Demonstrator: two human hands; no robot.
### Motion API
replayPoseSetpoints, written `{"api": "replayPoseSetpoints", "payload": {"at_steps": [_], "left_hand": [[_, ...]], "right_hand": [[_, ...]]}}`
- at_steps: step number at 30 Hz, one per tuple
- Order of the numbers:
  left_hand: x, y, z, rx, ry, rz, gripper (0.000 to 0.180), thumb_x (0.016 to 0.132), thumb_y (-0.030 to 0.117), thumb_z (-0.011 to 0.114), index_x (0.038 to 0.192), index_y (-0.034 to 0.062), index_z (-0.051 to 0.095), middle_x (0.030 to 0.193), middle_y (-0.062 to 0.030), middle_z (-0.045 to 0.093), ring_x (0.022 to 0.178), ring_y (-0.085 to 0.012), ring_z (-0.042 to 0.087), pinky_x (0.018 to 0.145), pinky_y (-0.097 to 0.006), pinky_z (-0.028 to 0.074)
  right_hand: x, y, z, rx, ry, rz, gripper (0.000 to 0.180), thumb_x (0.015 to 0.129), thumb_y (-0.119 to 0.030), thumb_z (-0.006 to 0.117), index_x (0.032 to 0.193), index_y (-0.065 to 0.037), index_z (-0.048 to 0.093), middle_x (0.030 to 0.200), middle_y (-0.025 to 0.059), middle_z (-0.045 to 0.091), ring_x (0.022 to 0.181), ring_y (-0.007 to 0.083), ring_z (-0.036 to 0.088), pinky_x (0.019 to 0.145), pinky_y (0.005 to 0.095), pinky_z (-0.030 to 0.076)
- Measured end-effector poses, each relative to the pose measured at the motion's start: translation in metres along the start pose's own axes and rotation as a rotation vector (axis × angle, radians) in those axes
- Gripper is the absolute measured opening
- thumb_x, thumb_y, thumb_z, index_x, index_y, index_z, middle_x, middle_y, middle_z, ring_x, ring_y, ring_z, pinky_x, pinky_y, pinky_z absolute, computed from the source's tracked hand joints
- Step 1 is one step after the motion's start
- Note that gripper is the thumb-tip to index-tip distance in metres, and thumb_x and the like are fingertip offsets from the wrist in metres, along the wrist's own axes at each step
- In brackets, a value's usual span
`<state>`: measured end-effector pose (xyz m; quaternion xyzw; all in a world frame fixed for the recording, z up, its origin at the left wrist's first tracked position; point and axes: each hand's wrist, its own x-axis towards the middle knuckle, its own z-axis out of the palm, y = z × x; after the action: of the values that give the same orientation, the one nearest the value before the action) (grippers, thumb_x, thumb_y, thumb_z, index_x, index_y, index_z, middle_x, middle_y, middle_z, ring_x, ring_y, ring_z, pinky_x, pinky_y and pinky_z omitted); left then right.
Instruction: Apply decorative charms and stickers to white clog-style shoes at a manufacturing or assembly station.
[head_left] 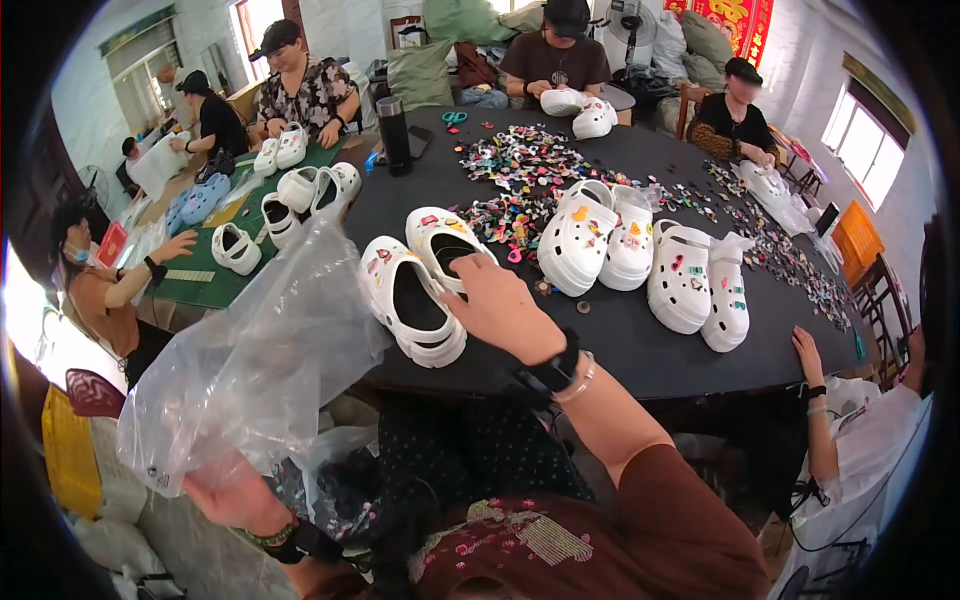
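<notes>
Clear plastic is the first thing you notice: the left hand point(235, 497) is down low by the person's lap, fingers clamped on a big crinkly plastic bag point(255, 365) that balloons up and covers the near left edge of the table point(620, 345). The hand itself is mostly buried under the bag, so hard to see much of it.

Right hand point(500, 308) is out over the dark round table with its fingers pushed into the opening of one white clog point(445, 245), gripping its rim. A second white clog point(410, 300) sits touching it on the left. Both lie with their long axis running from near-right to far-left, toes pointing away.

Just beyond, four more white clogs point(640, 255) with coloured charms stand in a row, toes pointing off towards the far side. Past those, a wide scatter of small colourful charms point(525, 165), and a dark tumbler point(393, 135). Other people sit round the far rim; the one on the right is cut off by the frame.
</notes>
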<state>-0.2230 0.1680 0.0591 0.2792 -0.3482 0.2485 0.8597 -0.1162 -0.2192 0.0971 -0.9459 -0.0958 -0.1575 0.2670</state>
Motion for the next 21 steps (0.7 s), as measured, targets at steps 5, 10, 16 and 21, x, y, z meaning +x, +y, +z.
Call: {"api": "replayPoseSetpoints", "payload": {"at_steps": [5,10,16,21], "left_hand": [[-0.012,-0.023,0.017,0.008,0.047,-0.013,0.046,0.099,0.026,0.042,0.136,-0.0032,0.043,0.137,-0.0207,0.047,0.124,-0.0330,0.047,0.107,-0.045,0.036],[-0.062,-0.059,-0.007,0.217,0.248,-0.279,0.036,0.093,0.020,0.048,0.122,-0.0019,0.052,0.119,-0.0163,0.056,0.105,-0.0301,0.056,0.091,-0.042,0.045],[-0.100,-0.096,0.006,0.179,0.429,-0.979,0.024,0.076,0.008,0.070,0.096,0.0003,0.060,0.086,-0.0090,0.064,0.073,-0.0198,0.063,0.066,-0.032,0.051],[-0.052,-0.119,0.100,0.325,0.006,-0.856,0.012,0.078,0.004,0.067,0.088,0.0001,0.061,0.080,-0.0046,0.064,0.071,-0.0115,0.060,0.065,-0.025,0.047]], "right_hand": [[-0.046,-0.005,-0.038,0.540,-0.410,-0.261,0.087,0.083,-0.022,0.072,0.150,-0.011,0.017,0.136,0.0146,0.051,0.079,0.0138,0.059,0.071,0.0301,0.052],[-0.074,-0.022,-0.046,0.943,-0.501,-0.032,0.109,0.077,-0.030,0.079,0.150,-0.009,0.001,0.143,0.0188,0.043,0.104,0.0237,0.056,0.082,0.0334,0.049],[-0.099,-0.037,-0.026,0.825,-0.358,-0.331,0.107,0.069,-0.025,0.083,0.148,-0.006,0.015,0.143,0.0208,0.041,0.117,0.0327,0.056,0.088,0.0382,0.050],[-0.116,-0.043,-0.019,0.690,-0.301,-0.437,0.087,0.075,-0.019,0.077,0.145,-0.007,0.027,0.137,0.0185,0.047,0.112,0.0352,0.058,0.088,0.0408,0.051]]}}
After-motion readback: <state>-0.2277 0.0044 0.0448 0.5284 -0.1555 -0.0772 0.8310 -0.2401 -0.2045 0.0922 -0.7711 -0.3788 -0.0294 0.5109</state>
